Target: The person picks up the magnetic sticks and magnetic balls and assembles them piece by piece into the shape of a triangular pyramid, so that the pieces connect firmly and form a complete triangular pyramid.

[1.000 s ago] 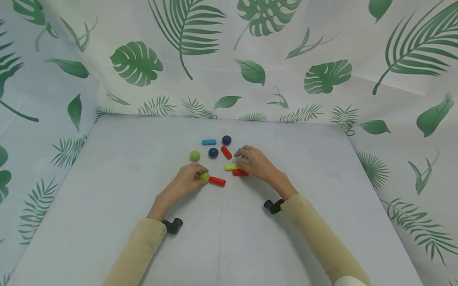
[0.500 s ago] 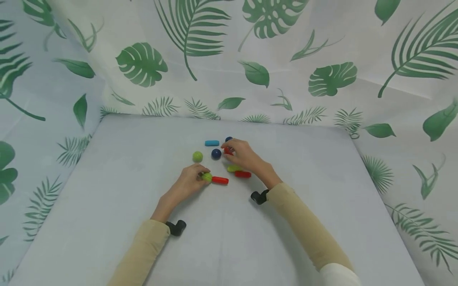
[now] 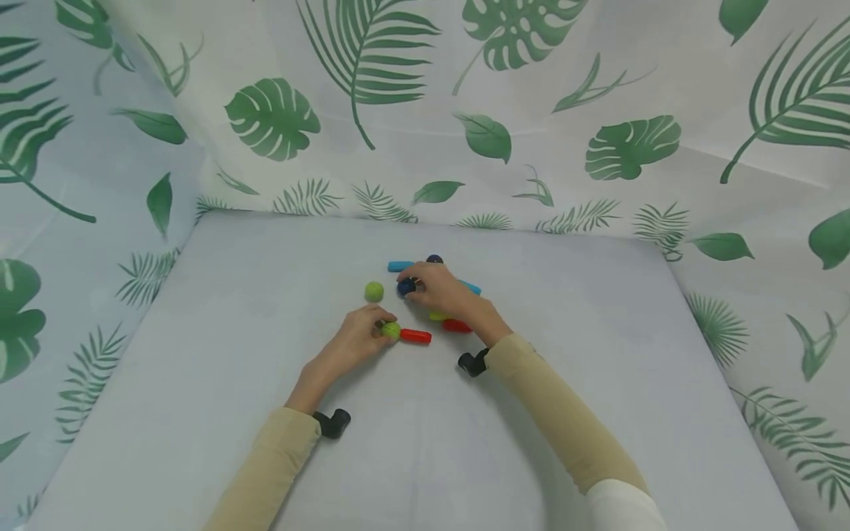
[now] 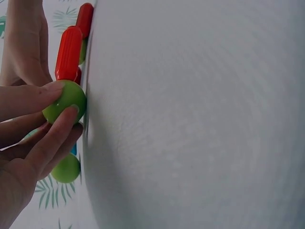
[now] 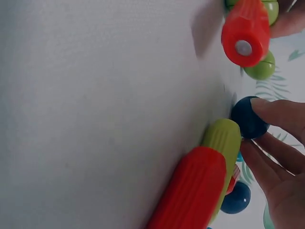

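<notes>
My left hand (image 3: 358,335) pinches a light green ball (image 3: 391,331) between thumb and fingers. One end of a red ribbed stick (image 3: 415,336) touches that ball; a round silver spot shows on its other end in the right wrist view. Farther up the table, my right hand (image 3: 441,290) pinches a dark blue ball (image 5: 250,117) with thumb and fingertips. Below that hand lie a yellow-green stick (image 5: 224,138) and a red stick (image 5: 190,191) side by side. Another red stick (image 5: 233,179) is mostly hidden behind them.
A second green ball (image 3: 374,292) rests left of the right hand. Behind the hand are a light blue stick (image 3: 400,266) and another dark blue ball (image 3: 434,259), both partly covered. A second light blue stick (image 3: 471,287) lies to its right. Leaf-printed cloth (image 3: 412,155) stands behind the table.
My right hand has moved left, from near the right-hand light blue stick, past a red stick, to the nearer dark blue ball, which it now pinches. My left hand keeps its hold on the green ball.
</notes>
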Motion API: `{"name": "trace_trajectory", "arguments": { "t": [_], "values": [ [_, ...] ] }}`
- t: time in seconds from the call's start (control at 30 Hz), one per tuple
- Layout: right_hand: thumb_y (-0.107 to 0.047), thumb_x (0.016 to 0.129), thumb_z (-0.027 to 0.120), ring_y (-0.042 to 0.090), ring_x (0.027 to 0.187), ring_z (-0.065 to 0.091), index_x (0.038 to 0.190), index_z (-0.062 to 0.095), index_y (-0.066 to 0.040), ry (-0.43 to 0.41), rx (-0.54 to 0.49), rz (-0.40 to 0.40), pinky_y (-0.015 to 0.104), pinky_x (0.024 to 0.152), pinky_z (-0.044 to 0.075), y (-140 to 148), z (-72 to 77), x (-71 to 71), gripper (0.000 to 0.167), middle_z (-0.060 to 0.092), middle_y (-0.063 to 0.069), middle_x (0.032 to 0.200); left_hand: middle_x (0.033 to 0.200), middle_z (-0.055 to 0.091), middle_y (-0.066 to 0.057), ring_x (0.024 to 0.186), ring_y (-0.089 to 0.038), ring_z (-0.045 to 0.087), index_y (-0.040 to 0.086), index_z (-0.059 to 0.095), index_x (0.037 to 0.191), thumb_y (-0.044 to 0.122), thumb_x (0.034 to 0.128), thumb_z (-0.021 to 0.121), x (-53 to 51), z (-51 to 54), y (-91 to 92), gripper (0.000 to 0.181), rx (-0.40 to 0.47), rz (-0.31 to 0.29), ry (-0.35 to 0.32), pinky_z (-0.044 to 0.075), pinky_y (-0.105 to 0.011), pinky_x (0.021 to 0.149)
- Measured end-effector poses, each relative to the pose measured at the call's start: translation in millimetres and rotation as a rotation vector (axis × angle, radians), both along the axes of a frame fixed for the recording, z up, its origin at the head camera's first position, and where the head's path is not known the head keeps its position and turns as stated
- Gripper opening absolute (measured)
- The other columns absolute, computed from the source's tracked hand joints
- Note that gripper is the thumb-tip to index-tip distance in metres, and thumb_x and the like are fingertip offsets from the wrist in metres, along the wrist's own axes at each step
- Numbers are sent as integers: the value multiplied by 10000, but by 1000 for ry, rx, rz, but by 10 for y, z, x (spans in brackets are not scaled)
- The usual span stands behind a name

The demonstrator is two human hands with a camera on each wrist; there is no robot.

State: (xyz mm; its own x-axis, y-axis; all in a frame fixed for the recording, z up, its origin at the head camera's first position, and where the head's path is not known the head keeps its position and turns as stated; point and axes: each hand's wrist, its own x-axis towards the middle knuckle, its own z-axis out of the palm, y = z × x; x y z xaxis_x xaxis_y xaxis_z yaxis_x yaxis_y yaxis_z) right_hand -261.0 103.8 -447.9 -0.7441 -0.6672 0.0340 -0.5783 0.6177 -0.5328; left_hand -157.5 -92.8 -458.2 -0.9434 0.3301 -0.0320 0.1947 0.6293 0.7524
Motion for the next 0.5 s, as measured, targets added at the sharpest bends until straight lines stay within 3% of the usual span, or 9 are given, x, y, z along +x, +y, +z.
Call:
{"name": "trace_trajectory", "arguments": {
  "t": [0.27,0.5],
  "values": [
    [-50,926,744,252,1071,660,1212,704,-33,30,-6,2,380,966,579,29,-28,50,289,702,123,1172,1177,687,-151,985,-252,700,-42,690,1207,14,888,770,17,17,24,334,-19,30,-24,609,-338,842],
    [-37,922,746,264,1098,661,1232,698,-17,25,-12,-15,397,981,574,147,67,213,314,694,135,1227,1167,724,-158,918,-217,697,-28,691,1218,49,895,772,30,15,26,342,-34,55,-44,602,-319,788]
  ]
}}
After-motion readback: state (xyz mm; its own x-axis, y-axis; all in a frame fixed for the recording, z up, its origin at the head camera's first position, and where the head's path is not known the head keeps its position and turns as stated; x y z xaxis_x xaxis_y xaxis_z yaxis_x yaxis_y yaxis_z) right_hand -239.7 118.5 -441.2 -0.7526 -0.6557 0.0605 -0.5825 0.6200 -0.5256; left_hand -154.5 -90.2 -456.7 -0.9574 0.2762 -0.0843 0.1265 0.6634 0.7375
